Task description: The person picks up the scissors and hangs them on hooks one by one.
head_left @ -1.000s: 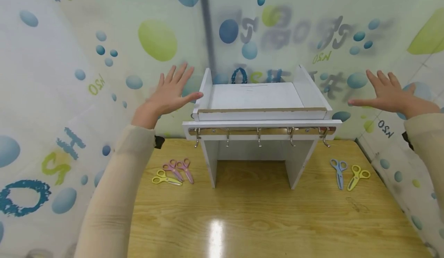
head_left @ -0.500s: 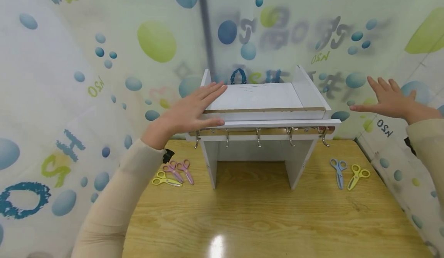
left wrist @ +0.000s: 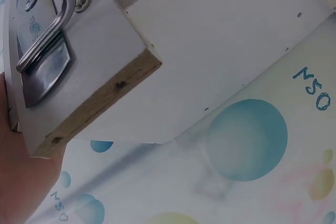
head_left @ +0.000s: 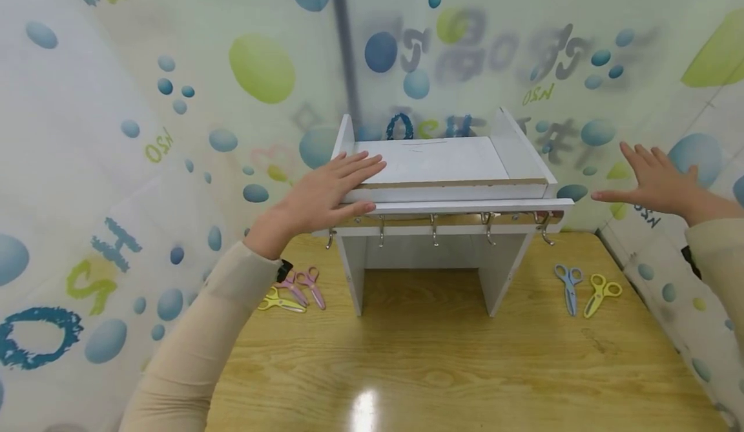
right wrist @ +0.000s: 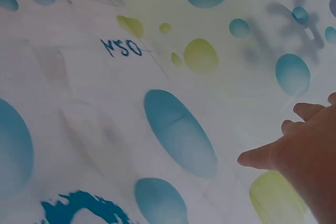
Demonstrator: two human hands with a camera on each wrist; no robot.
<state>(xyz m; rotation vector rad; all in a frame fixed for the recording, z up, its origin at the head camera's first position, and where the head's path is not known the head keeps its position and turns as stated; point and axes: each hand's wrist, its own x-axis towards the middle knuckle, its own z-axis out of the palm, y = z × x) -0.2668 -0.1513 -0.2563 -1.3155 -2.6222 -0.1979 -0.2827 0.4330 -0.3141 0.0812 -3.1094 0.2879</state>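
A small white wooden shelf stands on the table, with several silver hooks along its front rail. My left hand lies over the shelf's front left corner, fingers straight; whether it touches the board I cannot tell. In the left wrist view, part of that hand shows behind the raw end of the rail, beside a hook. My right hand is in the air to the right of the shelf, fingers spread and holding nothing. The right wrist view shows this hand against the patterned curtain.
Pink scissors and yellow scissors lie on the wooden table left of the shelf. Blue scissors and another yellow pair lie to its right. A patterned curtain surrounds the table's back and sides.
My left hand has moved right and down, from beside the shelf's left wall to over its front left corner. My right hand has sunk a little. The shelf and scissors stay put.
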